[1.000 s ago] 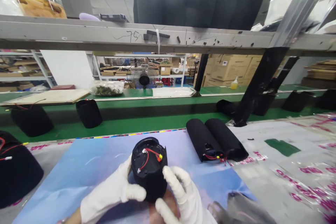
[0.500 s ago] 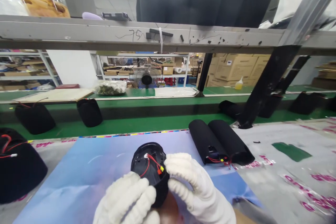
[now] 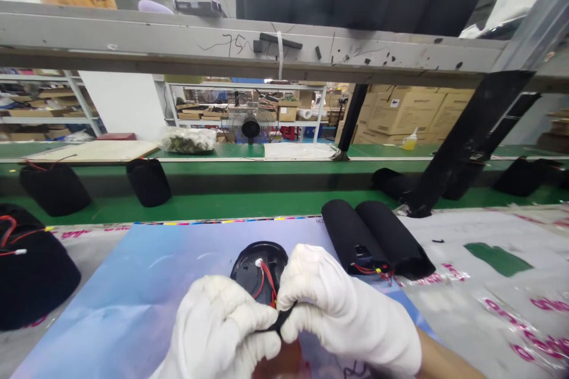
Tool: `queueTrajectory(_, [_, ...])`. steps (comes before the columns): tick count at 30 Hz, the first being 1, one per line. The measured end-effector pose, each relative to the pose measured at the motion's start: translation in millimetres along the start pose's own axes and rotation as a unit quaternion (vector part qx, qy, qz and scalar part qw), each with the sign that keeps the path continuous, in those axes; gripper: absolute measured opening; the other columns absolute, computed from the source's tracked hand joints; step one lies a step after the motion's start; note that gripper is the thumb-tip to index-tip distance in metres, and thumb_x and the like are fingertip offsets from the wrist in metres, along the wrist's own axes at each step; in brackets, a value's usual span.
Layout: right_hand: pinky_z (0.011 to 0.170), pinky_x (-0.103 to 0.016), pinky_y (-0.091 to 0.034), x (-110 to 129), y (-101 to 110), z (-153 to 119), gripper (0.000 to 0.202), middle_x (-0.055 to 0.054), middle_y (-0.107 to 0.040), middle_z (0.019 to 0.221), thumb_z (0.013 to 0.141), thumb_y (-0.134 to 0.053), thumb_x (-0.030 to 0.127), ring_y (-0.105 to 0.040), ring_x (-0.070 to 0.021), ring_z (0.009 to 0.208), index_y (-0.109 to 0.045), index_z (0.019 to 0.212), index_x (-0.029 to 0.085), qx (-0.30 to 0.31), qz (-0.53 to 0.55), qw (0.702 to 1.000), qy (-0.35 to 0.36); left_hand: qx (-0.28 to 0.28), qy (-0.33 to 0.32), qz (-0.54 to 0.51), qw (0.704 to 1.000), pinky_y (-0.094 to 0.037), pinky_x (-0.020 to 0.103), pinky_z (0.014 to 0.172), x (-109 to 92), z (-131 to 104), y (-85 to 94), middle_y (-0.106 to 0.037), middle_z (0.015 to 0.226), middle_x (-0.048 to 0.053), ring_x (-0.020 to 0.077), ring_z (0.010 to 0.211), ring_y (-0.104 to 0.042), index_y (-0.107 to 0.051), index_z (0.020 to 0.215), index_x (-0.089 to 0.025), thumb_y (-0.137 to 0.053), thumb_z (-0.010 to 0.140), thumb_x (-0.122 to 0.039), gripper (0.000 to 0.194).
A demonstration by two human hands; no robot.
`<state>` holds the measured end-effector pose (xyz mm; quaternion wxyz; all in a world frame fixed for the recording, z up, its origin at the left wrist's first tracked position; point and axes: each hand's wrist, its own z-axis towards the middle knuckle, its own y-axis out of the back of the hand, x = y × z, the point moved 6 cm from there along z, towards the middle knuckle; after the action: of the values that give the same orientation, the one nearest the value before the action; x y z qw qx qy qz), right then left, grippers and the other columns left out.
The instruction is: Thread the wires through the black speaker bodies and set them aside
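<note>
A black speaker housing stands in front of me, its rounded open end facing up. Inside it, red wires run from a white connector. My left hand, in a white glove, is closed with thumb and fingers pinching the black fabric edge at the near rim. Close beside it, my right hand, also gloved, pinches the same edge from the right. The gloves hide the lower part of the housing and most of the rim nearest me.
Two black fabric-covered cylinders lie at the right on the blue sheet. Another black unit with red wires stands at the left. More stand on the green conveyor. A grey shelf beam crosses overhead; a black post slants down at right.
Both hands have moved together at the near rim and now pinch the fabric edge there. The wire ends have shifted and are partly hidden by my fingers. The view has tilted slightly.
</note>
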<state>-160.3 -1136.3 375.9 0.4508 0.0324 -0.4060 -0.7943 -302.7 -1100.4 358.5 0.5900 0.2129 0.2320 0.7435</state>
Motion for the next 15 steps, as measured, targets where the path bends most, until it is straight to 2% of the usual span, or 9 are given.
queueTrajectory(2, [0.069, -0.03, -0.046, -4, 0, -2, 0.022, -0.002, -0.064, 0.077, 0.093, -0.061, 0.039, -0.056, -0.0145, 0.072, -0.058, 0.087, 0.018, 0.001, -0.007, 1.0, -0.03, 0.007, 0.035, -0.027, 0.999, -0.048, 0.025, 0.054, 6, -4, 1.0, -0.067, 0.064, -0.005, 0.011, 0.056, -0.065, -0.059, 0.09, -0.023, -0.064, 0.089, -0.038, 0.016])
queueTrajectory(4, [0.069, -0.03, -0.047, -10, -2, -6, 0.025, -0.002, -0.061, 0.08, 0.084, -0.073, 0.036, -0.056, -0.0153, 0.074, -0.056, 0.09, 0.019, -0.005, -0.003, 0.997, -0.08, -0.006, 0.047, -0.03, 0.998, -0.052, 0.024, 0.057, 8, -10, 2.1, -0.068, 0.067, -0.003, 0.0106, 0.058, -0.066, -0.057, 0.101, -0.019, -0.065, 0.089, -0.037, 0.024])
queueTrajectory(6, [0.072, -0.03, -0.049, -12, -4, -10, 0.033, -0.002, -0.059, 0.084, 0.078, -0.079, 0.031, -0.056, -0.0158, 0.077, -0.053, 0.096, 0.019, -0.01, 0.011, 0.993, -0.116, -0.009, 0.013, 0.029, 0.999, -0.054, 0.026, 0.059, 2, -16, 0.3, -0.07, 0.071, 0.0, 0.0136, 0.063, -0.069, -0.056, 0.114, -0.015, -0.064, 0.089, -0.03, 0.03])
queueTrajectory(8, [0.075, -0.032, -0.05, -8, -5, -12, 0.038, -0.002, -0.059, 0.087, 0.08, -0.078, 0.029, -0.056, -0.0165, 0.078, -0.051, 0.105, 0.019, -0.013, 0.011, 0.994, -0.112, 0.013, -0.033, 0.105, 0.994, -0.056, 0.03, 0.06, -5, -22, -6.0, -0.072, 0.073, 0.0, 0.0171, 0.065, -0.071, -0.059, 0.121, -0.02, -0.063, 0.088, -0.022, 0.033])
queueTrajectory(10, [0.075, -0.034, -0.051, -2, -4, -13, 0.039, -0.003, -0.059, 0.088, 0.084, -0.073, 0.029, -0.055, -0.0173, 0.078, -0.049, 0.114, 0.019, -0.02, -0.007, 0.995, -0.095, 0.03, -0.048, 0.135, 0.989, -0.057, 0.029, 0.061, -7, -26, -10.6, -0.072, 0.071, -0.002, 0.0167, 0.065, -0.071, -0.063, 0.119, -0.023, -0.062, 0.088, -0.019, 0.031])
queueTrajectory(12, [0.077, -0.035, -0.051, 2, -2, -17, 0.041, -0.004, -0.06, 0.092, 0.087, -0.07, 0.028, -0.057, -0.0182, 0.081, -0.048, 0.12, 0.021, -0.012, -0.009, 0.996, -0.091, 0.025, -0.049, 0.115, 0.992, -0.058, 0.026, 0.065, -7, -27, -10.3, -0.072, 0.072, -0.003, 0.0142, 0.067, -0.071, -0.065, 0.115, -0.022, -0.062, 0.09, -0.021, 0.025])
queueTrajectory(14, [0.081, -0.033, -0.052, -1, 2, -24, 0.046, -0.004, -0.061, 0.097, 0.086, -0.072, 0.028, -0.059, -0.018, 0.086, -0.046, 0.123, 0.025, -0.009, 0.026, 0.992, -0.122, 0.01, -0.036, 0.085, 0.996, -0.057, 0.027, 0.071, -6, -24, -7.0, -0.072, 0.074, -0.003, 0.013, 0.068, -0.069, -0.067, 0.108, -0.022, -0.062, 0.091, -0.022, 0.018])
queueTrajectory(15, [0.083, -0.032, -0.051, -5, 7, -28, 0.045, -0.003, -0.061, 0.098, 0.085, -0.072, 0.029, -0.059, -0.0176, 0.089, -0.046, 0.122, 0.027, -0.027, 0.049, 0.988, -0.144, 0.002, -0.02, 0.069, 0.997, -0.057, 0.028, 0.073, -4, -22, -5.1, -0.072, 0.074, -0.003, 0.0129, 0.068, -0.068, -0.067, 0.106, -0.022, -0.062, 0.091, -0.022, 0.015])
